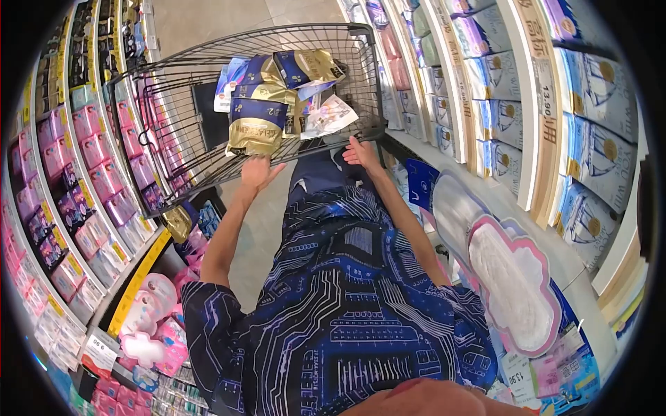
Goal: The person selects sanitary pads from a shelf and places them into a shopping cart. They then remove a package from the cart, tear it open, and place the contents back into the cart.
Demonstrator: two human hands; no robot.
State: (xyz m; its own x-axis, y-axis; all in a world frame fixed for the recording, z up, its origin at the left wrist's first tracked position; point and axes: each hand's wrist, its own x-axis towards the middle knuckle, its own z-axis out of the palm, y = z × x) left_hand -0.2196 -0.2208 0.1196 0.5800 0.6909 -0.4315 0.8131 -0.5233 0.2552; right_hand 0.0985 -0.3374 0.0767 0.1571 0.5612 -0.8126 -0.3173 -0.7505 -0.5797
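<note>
A black wire shopping cart [208, 48] is in front of me, with several soft packs lying in it. Most of these are navy-and-gold packs [258, 123]. A white printed pack [330, 118] lies at their right, and a pale blue-and-white pack [229, 84] at their left. My left hand [258, 175] is at the near side of the cart, below the front navy-and-gold pack. Its fingers bend over the rim with the thumb out to the side; the fingertips are hidden. My right hand [362, 154] is by the cart's near right corner, fingers apart and holding nothing.
Shelves of pink and purple packs [97, 145] line the left side. At right, shelves hold blue-and-white packs [590, 152]. Large pad-shaped displays [513, 284] jut out near my right arm. A yellow shelf edge [139, 277] is close on the left. Tiled floor [208, 21] lies beyond the cart.
</note>
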